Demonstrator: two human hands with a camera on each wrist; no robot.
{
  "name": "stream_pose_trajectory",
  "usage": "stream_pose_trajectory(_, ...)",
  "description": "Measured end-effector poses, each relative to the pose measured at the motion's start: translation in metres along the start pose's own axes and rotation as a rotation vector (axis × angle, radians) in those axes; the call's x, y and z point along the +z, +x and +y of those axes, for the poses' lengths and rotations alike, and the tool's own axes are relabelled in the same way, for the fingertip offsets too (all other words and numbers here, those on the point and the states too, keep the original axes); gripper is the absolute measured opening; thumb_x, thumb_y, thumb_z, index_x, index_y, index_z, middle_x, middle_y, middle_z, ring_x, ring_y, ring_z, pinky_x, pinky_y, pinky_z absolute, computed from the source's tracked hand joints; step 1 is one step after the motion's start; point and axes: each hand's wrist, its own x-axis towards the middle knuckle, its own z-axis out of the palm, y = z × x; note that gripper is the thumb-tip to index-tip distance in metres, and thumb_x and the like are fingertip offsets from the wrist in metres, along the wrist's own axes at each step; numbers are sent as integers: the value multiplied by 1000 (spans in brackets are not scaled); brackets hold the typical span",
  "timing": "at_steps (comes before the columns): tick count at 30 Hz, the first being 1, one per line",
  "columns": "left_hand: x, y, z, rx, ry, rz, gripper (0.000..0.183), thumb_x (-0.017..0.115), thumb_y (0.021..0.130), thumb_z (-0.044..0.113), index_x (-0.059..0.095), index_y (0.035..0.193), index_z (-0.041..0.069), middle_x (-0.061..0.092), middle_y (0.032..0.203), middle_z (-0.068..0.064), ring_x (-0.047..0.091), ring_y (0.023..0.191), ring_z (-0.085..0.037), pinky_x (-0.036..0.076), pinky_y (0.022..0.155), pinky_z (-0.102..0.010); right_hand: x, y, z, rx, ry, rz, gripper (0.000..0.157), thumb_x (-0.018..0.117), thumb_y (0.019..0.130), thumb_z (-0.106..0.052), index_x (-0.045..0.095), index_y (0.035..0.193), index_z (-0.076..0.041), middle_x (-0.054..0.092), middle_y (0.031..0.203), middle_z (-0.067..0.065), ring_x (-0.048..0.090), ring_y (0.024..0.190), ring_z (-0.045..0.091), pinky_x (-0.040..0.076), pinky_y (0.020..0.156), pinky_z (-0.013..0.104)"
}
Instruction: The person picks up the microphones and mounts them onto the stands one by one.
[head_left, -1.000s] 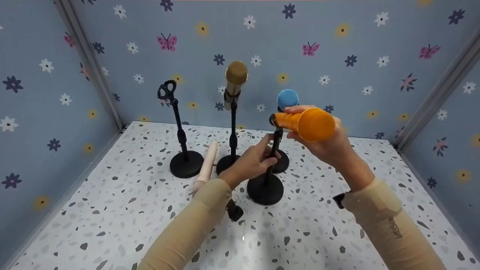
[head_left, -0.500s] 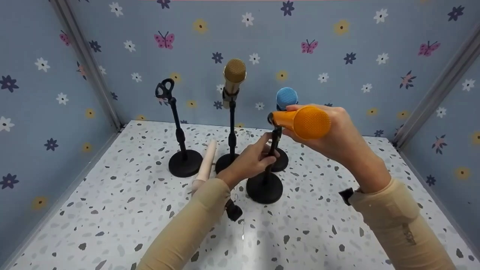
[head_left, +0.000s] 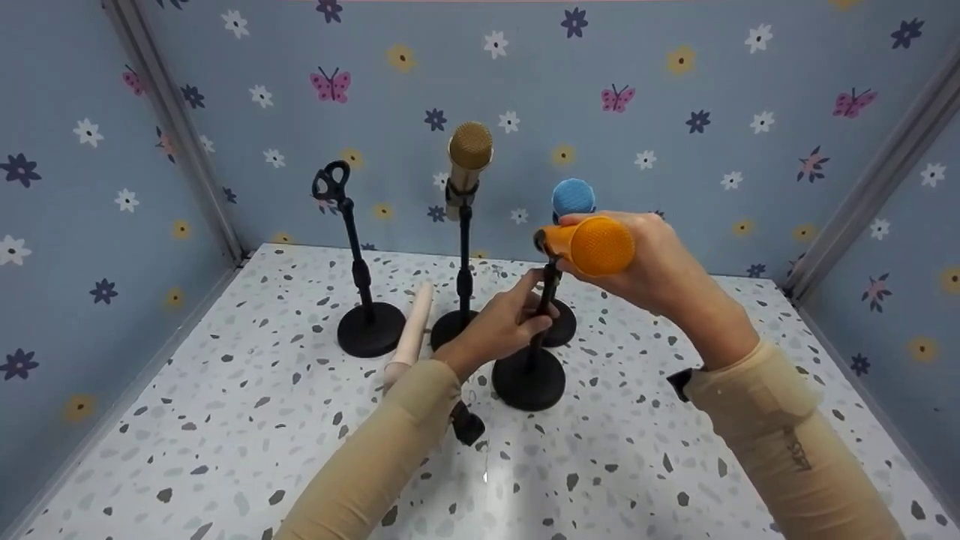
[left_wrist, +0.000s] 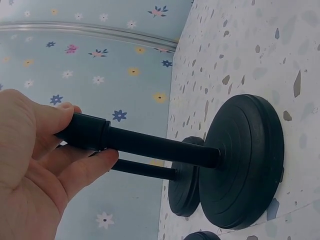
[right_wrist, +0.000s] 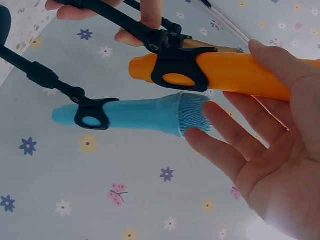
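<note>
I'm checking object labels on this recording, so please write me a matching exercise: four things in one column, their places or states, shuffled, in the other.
Things
1. Orange microphone with rounded mesh head
2. Gold microphone with rounded mesh head
3. Blue microphone with ribbed-looking mesh head
4. Black round-based stand, leftmost in the head view

Places or states
A. Bearing no microphone
B. Held by the right hand
C. Highest microphone in the head view
D. Partly hidden behind the right hand in the head view

Pairs: 1-B, 2-C, 3-D, 4-A
</note>
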Motion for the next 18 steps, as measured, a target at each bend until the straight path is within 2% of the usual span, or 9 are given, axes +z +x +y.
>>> stream_pose_trajectory(9,0,0,1,-10,-10,5,58,61,100,0,36,149,16,71,107,-6,70,100,-28,56,88,-30,7,3,8,-3,22,14,45,84,86,-14,70,128,-4,73,118,6,71,104,23,57,92,41)
stream_pose_trajectory(13,0,-1,2,-8,-9,8,57,61,100,0,36,149,16,71,106,-5,70,97,-21,56,87,-31,13,4,12,-4,24,30,44,84,86,-14,70,126,-2,73,118,8,71,105,25,56,93,42)
stream_pose_trajectory(18,0,-1,1,3,-14,9,56,61,100,-1,37,148,15,71,105,-5,70,98,-20,56,87,-31,16,4,14,21,48,46,44,84,85,-13,70,126,-3,73,117,8,70,106,25,55,94,43)
